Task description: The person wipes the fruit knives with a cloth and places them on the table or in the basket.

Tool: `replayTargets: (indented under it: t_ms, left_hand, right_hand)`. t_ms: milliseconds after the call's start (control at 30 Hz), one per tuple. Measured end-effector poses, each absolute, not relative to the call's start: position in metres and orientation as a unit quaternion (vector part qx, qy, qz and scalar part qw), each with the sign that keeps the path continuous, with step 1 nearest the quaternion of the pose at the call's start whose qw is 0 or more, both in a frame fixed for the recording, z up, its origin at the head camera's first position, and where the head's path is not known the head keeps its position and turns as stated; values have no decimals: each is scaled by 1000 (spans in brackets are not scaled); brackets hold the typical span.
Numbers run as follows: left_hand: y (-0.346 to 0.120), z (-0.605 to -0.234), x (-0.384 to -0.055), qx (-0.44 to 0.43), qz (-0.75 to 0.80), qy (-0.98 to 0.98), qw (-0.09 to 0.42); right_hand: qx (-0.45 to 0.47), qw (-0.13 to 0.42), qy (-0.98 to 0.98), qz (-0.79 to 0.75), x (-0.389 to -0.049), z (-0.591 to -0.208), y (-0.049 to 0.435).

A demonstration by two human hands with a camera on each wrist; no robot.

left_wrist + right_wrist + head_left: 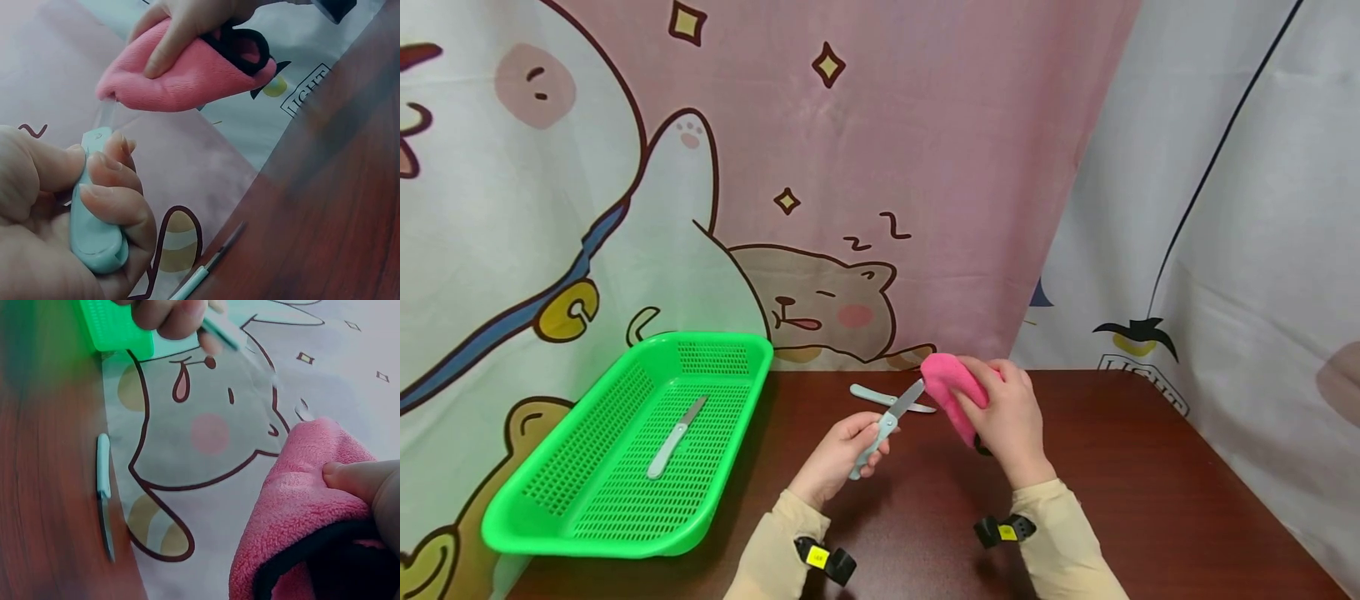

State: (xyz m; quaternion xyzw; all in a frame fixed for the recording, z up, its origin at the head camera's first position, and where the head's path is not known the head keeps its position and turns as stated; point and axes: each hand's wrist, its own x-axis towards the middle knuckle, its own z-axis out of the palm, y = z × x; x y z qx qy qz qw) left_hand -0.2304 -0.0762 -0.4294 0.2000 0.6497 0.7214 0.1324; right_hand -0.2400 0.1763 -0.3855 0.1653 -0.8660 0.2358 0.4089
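Gripping: left hand (838, 457), one knife (887, 423) | right hand (1013, 421), one cloth (946, 385) | two unheld knives (679, 432)

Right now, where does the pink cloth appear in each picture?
Head: pink cloth below and right of centre, in the right hand.
Left wrist: pink cloth upper middle.
Right wrist: pink cloth lower right.
Shared landmark: the knife lying on the table, visible in all three.
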Motion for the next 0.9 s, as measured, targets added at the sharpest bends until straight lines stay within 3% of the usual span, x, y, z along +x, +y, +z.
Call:
replayTargets:
  t_ms: [600, 767, 900]
  left_hand:
    - [-80, -421, -227, 197, 746, 625, 116]
    - [-77, -410, -221, 161, 719, 674, 51]
    - [-75, -399, -212, 163, 624, 762, -66]
  right_hand:
    - [96, 359, -892, 256, -238, -408, 194]
    - [95, 357, -893, 255, -238, -409, 196]
    - [93, 357, -893, 258, -236, -409, 196]
